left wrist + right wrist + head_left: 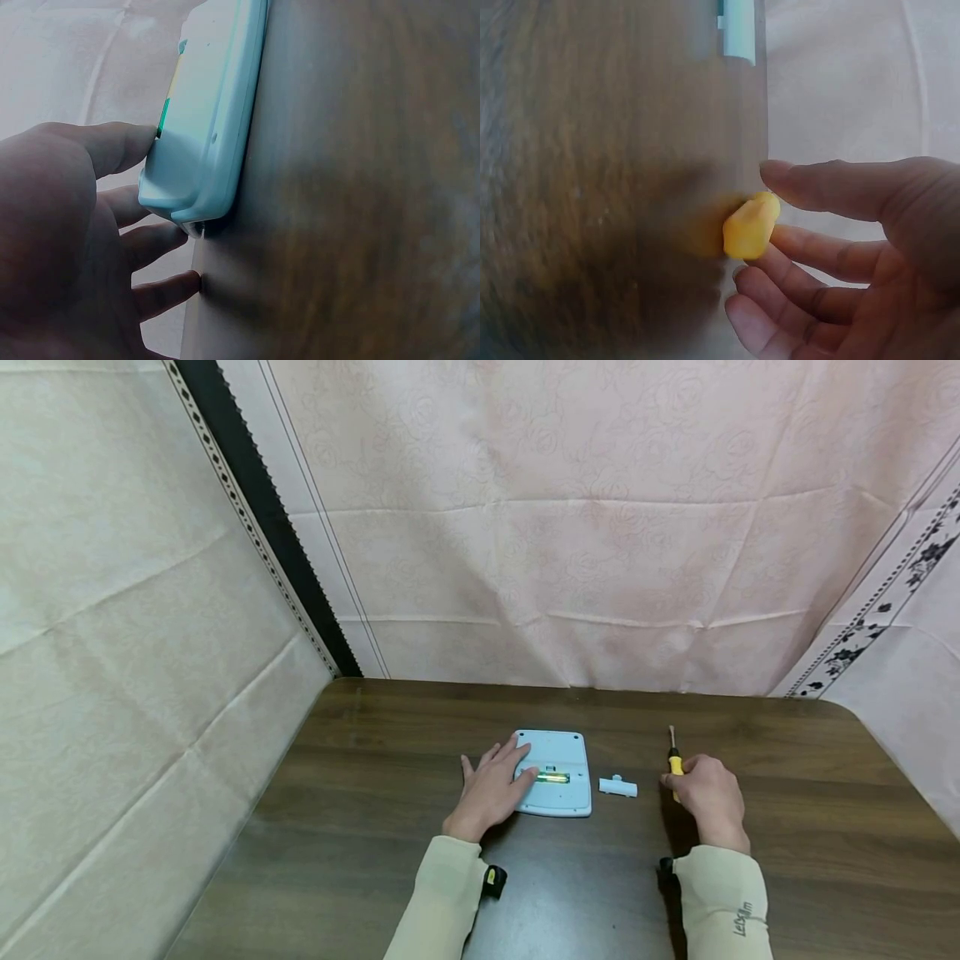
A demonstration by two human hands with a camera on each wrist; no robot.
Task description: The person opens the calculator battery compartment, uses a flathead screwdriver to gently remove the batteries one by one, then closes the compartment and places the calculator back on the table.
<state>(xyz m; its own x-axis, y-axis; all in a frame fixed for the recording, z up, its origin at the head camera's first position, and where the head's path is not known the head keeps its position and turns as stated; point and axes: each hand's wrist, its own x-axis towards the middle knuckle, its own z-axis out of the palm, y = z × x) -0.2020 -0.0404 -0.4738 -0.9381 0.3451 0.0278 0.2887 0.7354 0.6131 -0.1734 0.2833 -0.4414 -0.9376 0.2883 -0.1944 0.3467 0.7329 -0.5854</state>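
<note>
A flat light-blue device (pixel 562 797) lies on the table, its uncovered battery slot holding a green-and-gold battery (pixel 553 777). My left hand (pixel 491 789) rests on the device's left side with spread fingers; the thumb touches it beside the slot and the other fingers lie along the edge. The light-blue battery cover (pixel 618 787) sits to the right of the device. Farther right is a screwdriver (pixel 676 766) with a yellow and black handle, its tip pointing away. My right hand (pixel 712 797) is around the handle's near end, thumb apart from it, fingers loosely bent beside it (pixel 817 262).
The dark wooden table (pixel 360 860) has rounded far corners. Pale patterned cloth (pixel 600 568) hangs behind its far edge, and more cloth (pixel 135 693) is at the left. A black device (pixel 494 881) is worn at the left wrist.
</note>
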